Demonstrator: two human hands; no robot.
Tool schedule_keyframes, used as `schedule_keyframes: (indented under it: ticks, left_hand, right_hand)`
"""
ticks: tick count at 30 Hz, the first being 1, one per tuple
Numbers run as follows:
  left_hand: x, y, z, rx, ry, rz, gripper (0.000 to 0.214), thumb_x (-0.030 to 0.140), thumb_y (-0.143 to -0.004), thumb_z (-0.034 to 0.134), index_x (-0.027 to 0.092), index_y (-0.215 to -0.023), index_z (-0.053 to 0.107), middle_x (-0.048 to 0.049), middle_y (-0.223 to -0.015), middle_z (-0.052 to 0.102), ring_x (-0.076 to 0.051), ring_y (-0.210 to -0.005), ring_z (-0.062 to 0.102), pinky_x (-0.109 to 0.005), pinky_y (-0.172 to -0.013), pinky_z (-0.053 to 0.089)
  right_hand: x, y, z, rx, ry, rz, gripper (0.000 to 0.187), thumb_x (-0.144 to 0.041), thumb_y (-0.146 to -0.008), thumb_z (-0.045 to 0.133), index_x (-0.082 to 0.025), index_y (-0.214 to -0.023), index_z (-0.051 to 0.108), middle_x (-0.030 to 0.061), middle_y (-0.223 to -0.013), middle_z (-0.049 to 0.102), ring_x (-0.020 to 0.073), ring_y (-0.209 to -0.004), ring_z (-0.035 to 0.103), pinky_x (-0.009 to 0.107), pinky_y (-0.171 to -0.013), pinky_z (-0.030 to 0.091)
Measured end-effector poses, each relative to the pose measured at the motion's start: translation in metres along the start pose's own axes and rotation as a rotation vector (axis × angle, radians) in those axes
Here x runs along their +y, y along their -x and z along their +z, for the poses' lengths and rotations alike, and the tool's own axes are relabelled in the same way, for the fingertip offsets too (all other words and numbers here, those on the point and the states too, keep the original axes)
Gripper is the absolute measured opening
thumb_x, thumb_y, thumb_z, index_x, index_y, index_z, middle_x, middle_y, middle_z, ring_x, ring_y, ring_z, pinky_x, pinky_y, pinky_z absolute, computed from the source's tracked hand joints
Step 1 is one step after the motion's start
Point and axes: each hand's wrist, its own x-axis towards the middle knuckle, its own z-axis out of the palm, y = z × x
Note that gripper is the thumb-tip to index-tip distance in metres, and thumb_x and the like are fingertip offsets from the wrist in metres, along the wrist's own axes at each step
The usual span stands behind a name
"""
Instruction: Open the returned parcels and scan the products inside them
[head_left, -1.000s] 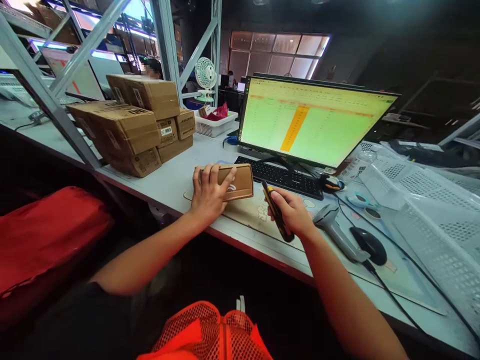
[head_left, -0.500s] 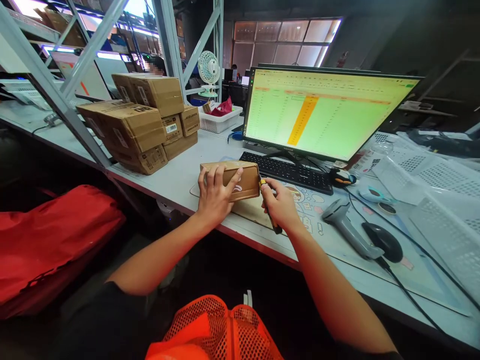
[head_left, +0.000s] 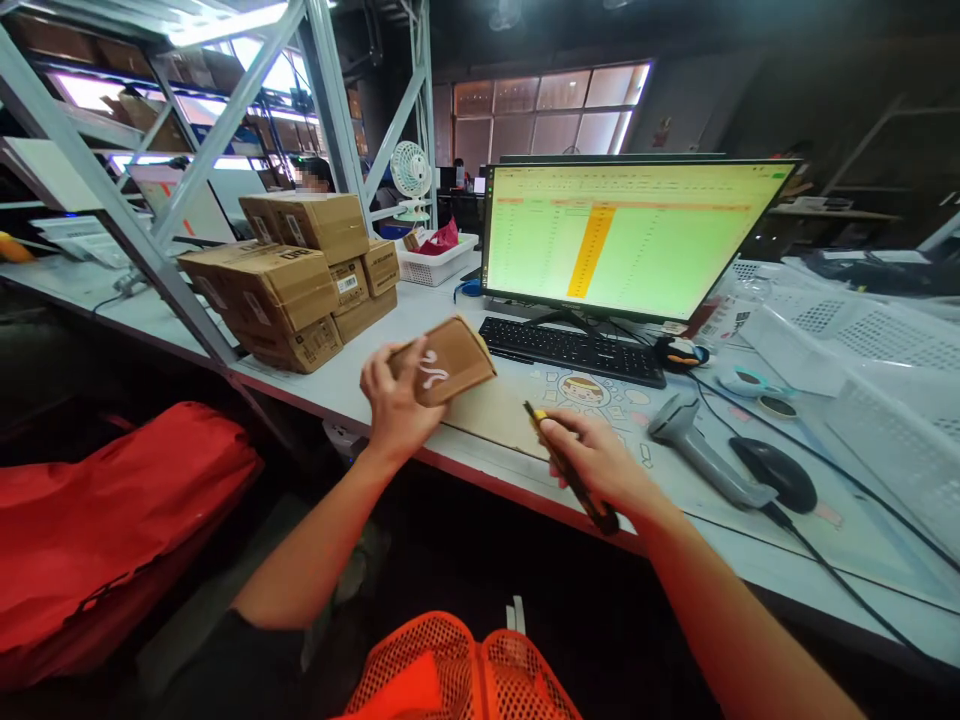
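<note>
My left hand (head_left: 399, 405) grips a small brown cardboard box (head_left: 457, 362) by its left end. The box is tilted over the desk mat, and white curved marks show on its side. My right hand (head_left: 589, 450) is wrapped round a box cutter (head_left: 574, 475) with a dark body and a yellow slider. Its tip points up and left, apart from the box. Both hands are above the front edge of the white desk (head_left: 300, 395).
Several cardboard boxes (head_left: 262, 285) are stacked at the left by a metal frame (head_left: 142, 250). Behind the mat stand a keyboard (head_left: 570, 350) and monitor (head_left: 622, 240). A barcode scanner (head_left: 705, 455), a mouse (head_left: 772, 472) and white baskets (head_left: 885, 330) lie to the right.
The box has shifted left and turned in my left hand. My right hand has drawn the box cutter away from the box's right end, toward the lower right. The camera view has moved slightly.
</note>
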Motion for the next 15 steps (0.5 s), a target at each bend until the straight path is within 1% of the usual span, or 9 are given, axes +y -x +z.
schedule_keyframes:
  ticks: [1, 2, 3, 5, 7, 9, 10, 12, 15]
  left_hand:
    - [-0.010, 0.002, 0.000, 0.018, 0.110, -0.090, 0.095, 0.040, -0.075, 0.087, 0.030, -0.158, 0.042, -0.0147, -0.147, 0.043, -0.035, -0.142, 0.040, -0.052, -0.124, 0.032]
    - [-0.020, 0.006, 0.002, -0.003, 0.244, -0.166, 0.108, 0.048, -0.074, 0.087, 0.029, -0.163, 0.030, -0.0150, -0.149, 0.042, -0.034, -0.142, 0.041, -0.050, -0.122, 0.035]
    - [-0.030, 0.011, 0.007, -0.063, 0.390, -0.219, 0.118, 0.056, -0.073, 0.087, 0.028, -0.166, 0.019, -0.0157, -0.151, 0.041, -0.033, -0.142, 0.044, -0.049, -0.121, 0.038]
    - [-0.044, 0.021, 0.020, -0.286, 0.637, -0.259, 0.132, 0.065, -0.070, 0.085, 0.026, -0.167, 0.004, -0.0181, -0.156, 0.038, -0.032, -0.143, 0.046, -0.048, -0.120, 0.039]
    - [-0.048, 0.029, 0.037, -0.527, 0.760, -0.255, 0.135, 0.066, -0.068, 0.087, 0.024, -0.167, 0.005, -0.0195, -0.158, 0.039, -0.034, -0.147, 0.042, -0.050, -0.124, 0.034]
    - [-0.044, 0.033, 0.052, -0.663, 0.842, -0.259, 0.130, 0.063, -0.067, 0.088, 0.022, -0.166, 0.015, -0.0196, -0.157, 0.044, -0.036, -0.149, 0.040, -0.051, -0.126, 0.030]
    - [-0.040, 0.032, 0.059, -0.687, 0.891, -0.269, 0.128, 0.063, -0.067, 0.089, 0.021, -0.165, 0.019, -0.0199, -0.155, 0.047, -0.037, -0.149, 0.041, -0.052, -0.126, 0.030]
    - [-0.032, 0.029, 0.068, -0.685, 0.986, -0.299, 0.129, 0.062, -0.064, 0.091, 0.018, -0.163, 0.023, -0.0216, -0.150, 0.052, -0.039, -0.144, 0.047, -0.056, -0.125, 0.033]
    - [-0.025, 0.024, 0.074, -0.700, 1.039, -0.333, 0.129, 0.062, -0.060, 0.093, 0.015, -0.161, 0.028, -0.0230, -0.145, 0.058, -0.041, -0.142, 0.049, -0.062, -0.122, 0.034]
  right_hand:
    - [-0.001, 0.004, -0.014, -0.001, -0.042, 0.000, 0.051, -0.061, -0.088, 0.063, -0.019, -0.118, 0.060, -0.0009, -0.069, 0.060, 0.0174, -0.054, 0.062, 0.028, -0.045, 0.052]
    - [-0.001, 0.006, -0.029, 0.022, -0.074, -0.006, 0.056, -0.063, -0.086, 0.067, -0.020, -0.120, 0.058, -0.0010, -0.070, 0.062, 0.0173, -0.054, 0.062, 0.028, -0.047, 0.053]
    - [-0.001, 0.005, -0.043, 0.059, -0.094, -0.019, 0.058, -0.063, -0.083, 0.072, -0.021, -0.120, 0.057, -0.0002, -0.073, 0.064, 0.0173, -0.055, 0.063, 0.029, -0.048, 0.055]
    - [-0.001, -0.004, -0.070, 0.116, -0.101, -0.041, 0.055, -0.059, -0.081, 0.077, -0.020, -0.116, 0.059, 0.0035, -0.082, 0.069, 0.0182, -0.062, 0.068, 0.028, -0.053, 0.057]
    - [0.000, -0.021, -0.088, 0.151, -0.069, -0.017, 0.043, -0.052, -0.084, 0.076, -0.019, -0.106, 0.061, 0.0058, -0.081, 0.071, 0.0191, -0.068, 0.070, 0.026, -0.055, 0.056]
    - [0.001, -0.038, -0.096, 0.203, -0.016, 0.038, 0.029, -0.045, -0.089, 0.073, -0.019, -0.094, 0.062, 0.0034, -0.068, 0.066, 0.0172, -0.060, 0.066, 0.024, -0.050, 0.053]
    - [0.001, -0.046, -0.097, 0.232, 0.021, 0.061, 0.026, -0.043, -0.091, 0.071, -0.019, -0.088, 0.061, 0.0016, -0.061, 0.063, 0.0156, -0.053, 0.062, 0.024, -0.047, 0.051]
    - [-0.001, -0.058, -0.095, 0.253, 0.112, 0.081, 0.030, -0.043, -0.093, 0.068, -0.019, -0.076, 0.059, -0.0004, -0.053, 0.056, 0.0127, -0.043, 0.053, 0.023, -0.041, 0.046]
    - [-0.005, -0.066, -0.089, 0.197, 0.215, 0.069, 0.042, -0.051, -0.093, 0.068, -0.020, -0.067, 0.056, 0.0002, -0.050, 0.054, 0.0115, -0.039, 0.049, 0.022, -0.035, 0.040]
